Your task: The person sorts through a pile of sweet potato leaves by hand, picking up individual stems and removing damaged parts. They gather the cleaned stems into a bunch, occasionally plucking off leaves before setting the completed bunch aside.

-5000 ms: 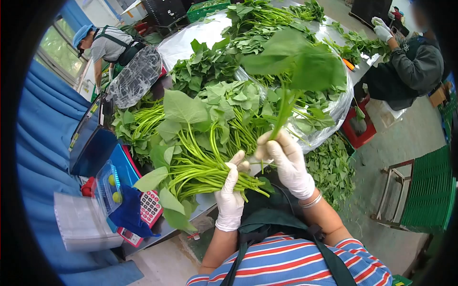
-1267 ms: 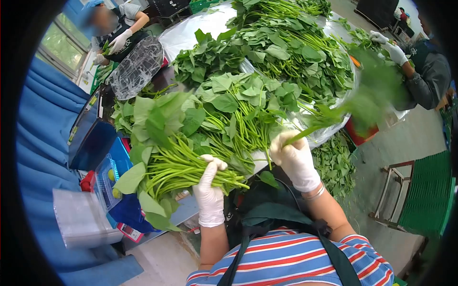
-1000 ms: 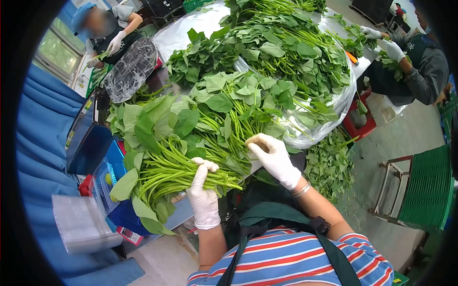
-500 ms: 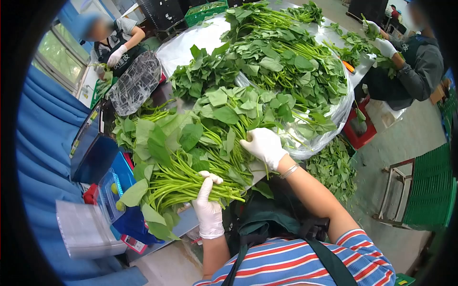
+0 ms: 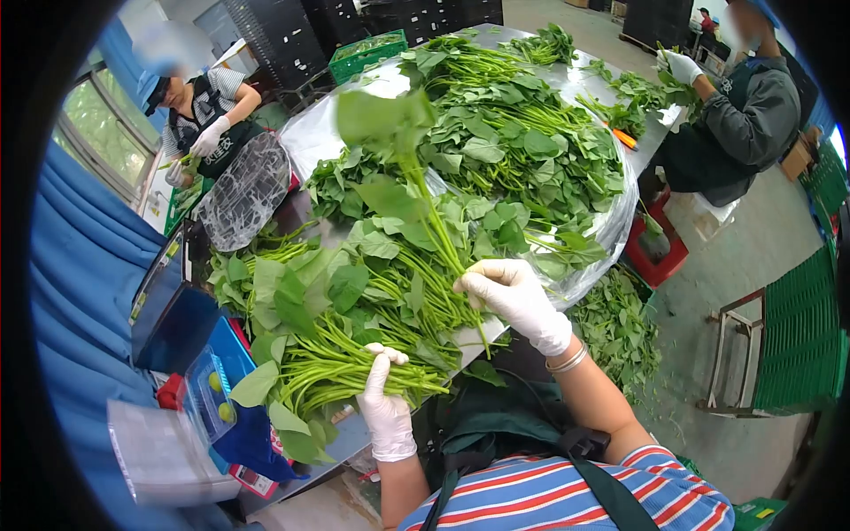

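Observation:
My left hand (image 5: 388,409), in a white glove, is closed around a thick bunch of leafy green stems (image 5: 332,358), thumb on top. The cut ends of that bunch point right, its leaves left. Gloved too, my right hand (image 5: 518,299) pinches a few long leafy stems (image 5: 434,217) and holds them upright above the pile. Their top leaves are blurred by motion. Beneath and beyond both hands, a heap of the same greens (image 5: 381,257) spreads over the metal table (image 5: 482,332).
Clear plastic sheeting (image 5: 611,252) lies under a larger heap (image 5: 531,133). To the left are a plastic tub (image 5: 159,451) and a dark box (image 5: 173,296). Co-workers stand at far left (image 5: 212,115) and right (image 5: 753,115). A red stool (image 5: 660,243) and green crate (image 5: 801,336) are at right.
My right hand has drawn a few stems up out of the heap and now holds them raised. The left hand keeps its bunch in nearly the same spot. The view has shifted slightly.

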`<action>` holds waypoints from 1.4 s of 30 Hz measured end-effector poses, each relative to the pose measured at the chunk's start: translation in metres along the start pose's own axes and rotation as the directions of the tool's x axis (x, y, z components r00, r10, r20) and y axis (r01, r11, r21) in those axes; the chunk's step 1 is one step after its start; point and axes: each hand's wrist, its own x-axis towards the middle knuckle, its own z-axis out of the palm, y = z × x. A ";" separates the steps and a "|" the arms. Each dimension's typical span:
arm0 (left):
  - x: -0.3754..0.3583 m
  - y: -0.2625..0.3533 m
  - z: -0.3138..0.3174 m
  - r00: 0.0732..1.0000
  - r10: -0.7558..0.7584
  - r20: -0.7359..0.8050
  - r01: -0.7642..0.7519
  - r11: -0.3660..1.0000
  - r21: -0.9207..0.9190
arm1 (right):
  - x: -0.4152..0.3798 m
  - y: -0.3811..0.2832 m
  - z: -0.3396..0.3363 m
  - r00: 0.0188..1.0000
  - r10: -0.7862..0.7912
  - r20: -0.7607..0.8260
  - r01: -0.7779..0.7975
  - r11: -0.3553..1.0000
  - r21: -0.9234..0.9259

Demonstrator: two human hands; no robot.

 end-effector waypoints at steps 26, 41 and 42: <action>0.001 -0.016 0.009 0.998 0.037 0.051 -0.039 0.999 0.038 | -0.026 0.020 0.040 0.989 -0.094 0.112 0.131 0.911 -0.391; -0.003 -0.015 0.010 0.996 0.054 -0.072 -0.045 0.992 0.116 | -0.032 0.024 0.042 0.993 -0.001 0.121 0.021 0.987 -0.162; -0.001 -0.016 0.006 0.997 0.047 -0.068 -0.039 0.992 0.117 | -0.031 0.030 0.044 0.994 0.001 0.113 0.018 0.986 -0.163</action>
